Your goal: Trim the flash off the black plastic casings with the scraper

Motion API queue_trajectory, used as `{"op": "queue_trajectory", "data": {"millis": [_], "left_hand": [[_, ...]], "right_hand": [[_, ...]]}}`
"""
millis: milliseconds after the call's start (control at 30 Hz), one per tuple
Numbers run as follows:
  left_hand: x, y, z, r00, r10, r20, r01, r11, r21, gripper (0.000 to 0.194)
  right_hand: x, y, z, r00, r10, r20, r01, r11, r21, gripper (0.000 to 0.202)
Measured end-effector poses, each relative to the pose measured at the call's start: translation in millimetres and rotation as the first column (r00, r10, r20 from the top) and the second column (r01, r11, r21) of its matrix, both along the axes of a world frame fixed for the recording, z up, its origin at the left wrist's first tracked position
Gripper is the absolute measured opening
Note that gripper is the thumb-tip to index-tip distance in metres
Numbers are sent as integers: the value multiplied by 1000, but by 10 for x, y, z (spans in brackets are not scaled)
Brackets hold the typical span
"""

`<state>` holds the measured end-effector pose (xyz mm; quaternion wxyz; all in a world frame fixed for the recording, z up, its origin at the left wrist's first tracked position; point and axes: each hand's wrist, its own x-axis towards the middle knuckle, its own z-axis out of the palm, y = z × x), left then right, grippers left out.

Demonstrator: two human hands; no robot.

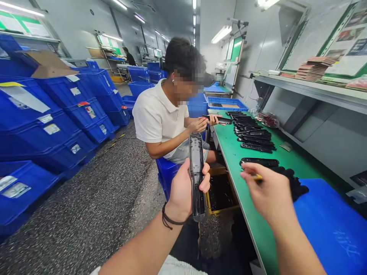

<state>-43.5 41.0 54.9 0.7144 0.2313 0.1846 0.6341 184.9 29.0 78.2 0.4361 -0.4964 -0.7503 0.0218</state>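
Observation:
Wrapped round a long black plastic housing shell, my left hand holds it upright over the aisle side of the bench, its ribbed hollow inside facing me. To the right, my right hand is above the green bench top with its fingers curled. A slim yellow object shows between those fingers; it looks like a tool handle, but its kind is unclear. Just beyond this hand lies another black shell, and a black glove-like bundle sits beside it.
Several black shells lie in a row along the green bench. A blue sheet covers the near right. A co-worker sits ahead, handling a similar shell. A yellow crate stands below; blue bins are stacked left.

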Motion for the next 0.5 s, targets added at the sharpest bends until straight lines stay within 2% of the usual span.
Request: {"op": "queue_trajectory", "data": {"millis": [100, 200, 267, 400, 500], "left_hand": [[47, -1, -22, 1000, 2, -21, -1, 1000, 17, 35], [125, -31, -73, 995, 16, -95, -14, 1000, 25, 43], [188, -57, -116, 984, 88, -154, -83, 996, 40, 46], [282, -105, -192, 884, 354, -304, -304, 931, 202, 36], [302, -141, -244, 807, 429, -405, -332, 898, 289, 38]], "right_hand": [[-285, 166, 22, 998, 50, 22, -50, 998, -28, 15], [-536, 43, 19, 961, 257, -100, -268, 956, -121, 15], [-670, -82, -3, 921, 328, -211, -367, 911, -186, 14], [-828, -164, -69, 888, 258, -382, -397, 849, -349, 15], [-874, -127, -99, 835, 153, -528, -446, 751, -487, 19]]}}
